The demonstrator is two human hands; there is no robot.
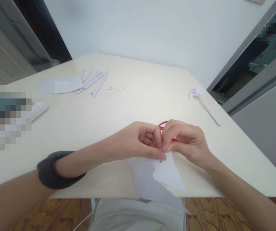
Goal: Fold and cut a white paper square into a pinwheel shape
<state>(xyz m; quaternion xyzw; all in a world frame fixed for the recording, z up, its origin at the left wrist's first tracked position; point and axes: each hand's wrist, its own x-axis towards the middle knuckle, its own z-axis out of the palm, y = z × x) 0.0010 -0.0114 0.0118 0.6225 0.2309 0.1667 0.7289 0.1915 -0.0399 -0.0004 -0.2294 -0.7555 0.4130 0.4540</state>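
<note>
A cut piece of white paper [169, 171] hangs from my fingertips over the table's front edge, its pointed corners spread apart and partly bent. My left hand [145, 141] is closed, thumb and fingers pinching the paper's top part. Right beside it, my right hand [188, 141] pinches at the same spot, its fingertips meeting those of the left. What exactly lies between the fingertips is mostly hidden. Behind my right hand, the red handles of a pair of scissors [162, 125] show on the table; the rest is covered.
A paper pinwheel [196, 93] on a rolled paper stick lies at the right. Rolled paper sticks [96, 81] and flat paper sheets [67, 85] are at the back left, beside small scraps [115, 88]. A wall stands behind the white table [152, 86].
</note>
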